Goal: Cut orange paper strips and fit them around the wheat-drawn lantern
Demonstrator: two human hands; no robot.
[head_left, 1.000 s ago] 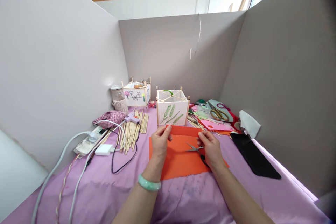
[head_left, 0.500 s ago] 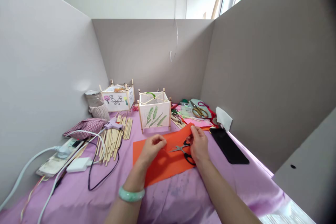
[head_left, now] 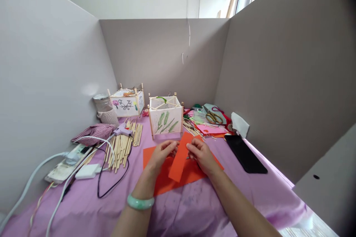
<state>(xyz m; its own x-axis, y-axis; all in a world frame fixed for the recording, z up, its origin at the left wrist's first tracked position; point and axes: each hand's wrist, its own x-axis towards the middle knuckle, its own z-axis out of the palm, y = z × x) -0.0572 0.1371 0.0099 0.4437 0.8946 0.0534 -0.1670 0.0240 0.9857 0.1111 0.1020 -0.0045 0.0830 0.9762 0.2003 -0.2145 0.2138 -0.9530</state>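
Observation:
A narrow strip of orange paper (head_left: 179, 163) is held up at a tilt over a larger orange paper sheet (head_left: 164, 185). My right hand (head_left: 204, 155) is closed, pinching the strip's right edge between thumb and fingers. At the strip's left edge is my left hand (head_left: 162, 157), its fingers bent closed with their tips against the paper and partly hidden behind it. The larger sheet lies on the purple tablecloth (head_left: 194, 211) beneath both hands. The scissors seen earlier on that sheet are almost wholly covered by the strip and my right hand.
Beyond the hands stands a white box with painted green plants (head_left: 167, 122). Wooden sticks (head_left: 119, 150), a glue gun (head_left: 122, 130) and cables lie left. At right are a black phone-like slab (head_left: 246, 154), gold-handled scissors (head_left: 213, 117) and paper scraps. Grey partitions (head_left: 167, 55) enclose the table.
The orange strip has been brought in front of my hands and turned steeply. My right hand has moved left and down, close to my left hand, and the small scissors are now mostly covered.

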